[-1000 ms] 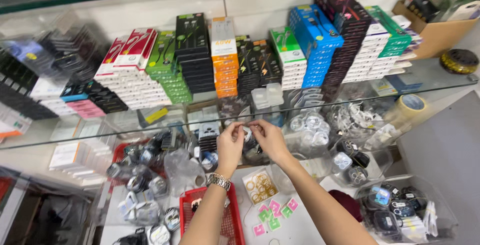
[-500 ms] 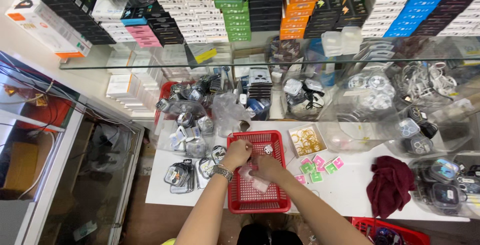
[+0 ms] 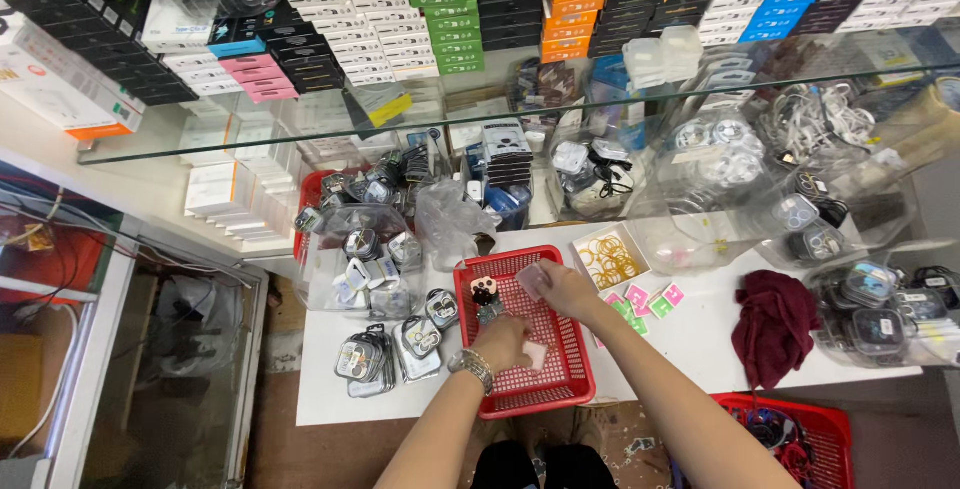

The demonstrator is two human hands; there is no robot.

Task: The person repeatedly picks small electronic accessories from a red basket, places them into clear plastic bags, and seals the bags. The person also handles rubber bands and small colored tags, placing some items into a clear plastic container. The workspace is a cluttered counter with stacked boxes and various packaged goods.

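Note:
Both hands are over a red plastic basket on a white table. My left hand, with a metal watch on its wrist, reaches down into the basket and touches a small pale pink item on its floor. My right hand holds a small clear-pink case above the basket's far right corner. A small dark charm with pale round faces lies at the basket's far end.
Bags of small packaged round accessories lie left of the basket. A tray of gold rings, pink and green packets and a maroon cloth lie to the right. A glass shelf with stacked boxes hangs above. Another red basket sits lower right.
The view has tilted down from the shelves to the table. My hands came down into the red basket; the left now reaches its floor and the right has lifted the case.

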